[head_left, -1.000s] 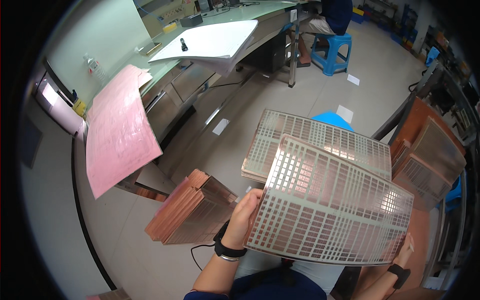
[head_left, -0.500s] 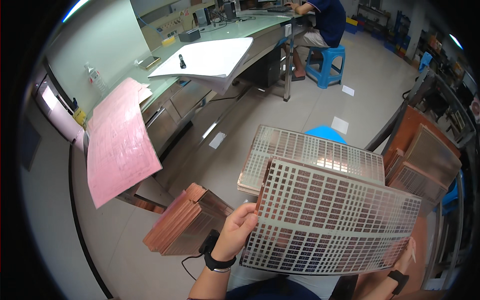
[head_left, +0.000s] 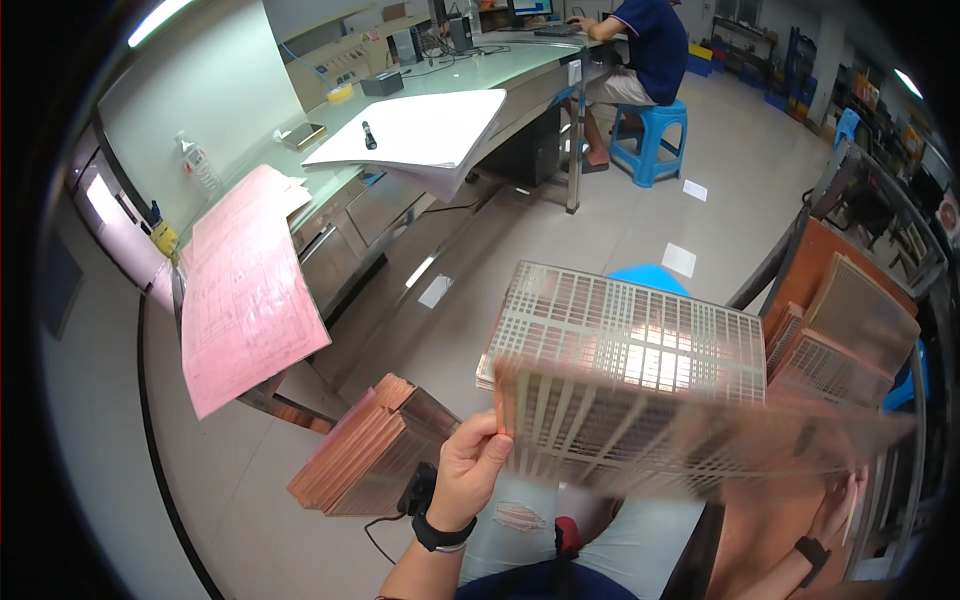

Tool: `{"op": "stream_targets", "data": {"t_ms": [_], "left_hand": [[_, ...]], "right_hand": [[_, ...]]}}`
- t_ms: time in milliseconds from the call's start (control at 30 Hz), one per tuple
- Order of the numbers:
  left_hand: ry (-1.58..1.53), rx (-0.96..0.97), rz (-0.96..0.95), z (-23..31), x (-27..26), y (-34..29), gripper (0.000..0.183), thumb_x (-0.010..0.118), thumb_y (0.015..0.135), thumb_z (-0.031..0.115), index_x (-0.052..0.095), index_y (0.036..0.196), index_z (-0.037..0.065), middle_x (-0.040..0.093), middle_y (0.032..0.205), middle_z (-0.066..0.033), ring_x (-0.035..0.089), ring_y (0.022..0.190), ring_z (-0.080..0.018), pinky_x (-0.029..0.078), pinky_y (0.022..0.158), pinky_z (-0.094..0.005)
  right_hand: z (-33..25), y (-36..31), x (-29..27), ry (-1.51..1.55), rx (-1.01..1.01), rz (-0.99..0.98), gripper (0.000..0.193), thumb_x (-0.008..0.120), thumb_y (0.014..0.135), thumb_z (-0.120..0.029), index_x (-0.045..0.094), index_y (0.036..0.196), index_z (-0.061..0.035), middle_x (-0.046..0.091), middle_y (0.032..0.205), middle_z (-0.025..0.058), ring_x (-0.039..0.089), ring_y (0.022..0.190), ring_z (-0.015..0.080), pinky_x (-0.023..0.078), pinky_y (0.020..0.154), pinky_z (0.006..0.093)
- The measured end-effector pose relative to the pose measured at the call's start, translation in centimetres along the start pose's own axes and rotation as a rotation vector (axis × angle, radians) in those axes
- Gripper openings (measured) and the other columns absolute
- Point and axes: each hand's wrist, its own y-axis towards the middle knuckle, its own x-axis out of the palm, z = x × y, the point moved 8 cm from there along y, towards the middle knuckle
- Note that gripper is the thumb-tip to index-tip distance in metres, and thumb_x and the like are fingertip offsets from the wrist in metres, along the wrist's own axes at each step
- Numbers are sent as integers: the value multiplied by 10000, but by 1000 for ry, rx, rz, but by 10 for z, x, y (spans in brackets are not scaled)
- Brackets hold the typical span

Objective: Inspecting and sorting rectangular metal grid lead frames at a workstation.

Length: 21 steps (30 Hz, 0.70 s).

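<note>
Panel [head_left: 620, 430], gridded and copper-toned, has swung within the last second from face toward the wearer to nearly edge-on, blurred with motion. My reading: it is being turned in the hands, not set down. It sits over the lap, overlapping the near side of a flat stack [head_left: 625, 320]; cannot tell whether they touch.

Left hand [head_left: 472, 468]: thumb and fingers pinching the panel's left edge. Right hand [head_left: 838, 510]: by the lower right edge, too smeared to tell whether the fingers are closed on it.

Counts: one panel held; one flat stack, layers not countable; one upright bundle [head_left: 370, 450] at lower left, likewise; three paper slips [head_left: 679, 260] plain on the floor; one bottle [head_left: 197, 165]; one torch [head_left: 369, 136]; one seated co-worker [head_left: 655, 55] on one blue stool [head_left: 650, 130].
</note>
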Motion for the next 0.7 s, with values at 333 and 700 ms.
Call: {"op": "stream_targets", "data": {"t_ms": [333, 700], "left_hand": [[-206, -80, -56, -13, 28, -3, 508, 509, 914, 73, 313, 1382, 49, 351, 1394, -199, 375, 1279, -239, 317, 1044, -353], [-572, -493, 6, -63, 27, -21, 507, 469, 945, 149, 276, 1387, -7, 453, 1317, -106, 482, 1151, -135, 416, 950, -274]], "right_hand": [[61, -37, 104, 611, 106, 18, 445, 455, 946, -301, 402, 1309, -49, 462, 1301, 89, 437, 1201, 211, 339, 1021, 392], [68, -38, 59, 468, 137, 116, 457, 455, 945, -312, 395, 1315, -51, 454, 1313, 90, 432, 1208, 215, 335, 1026, 395]]}}
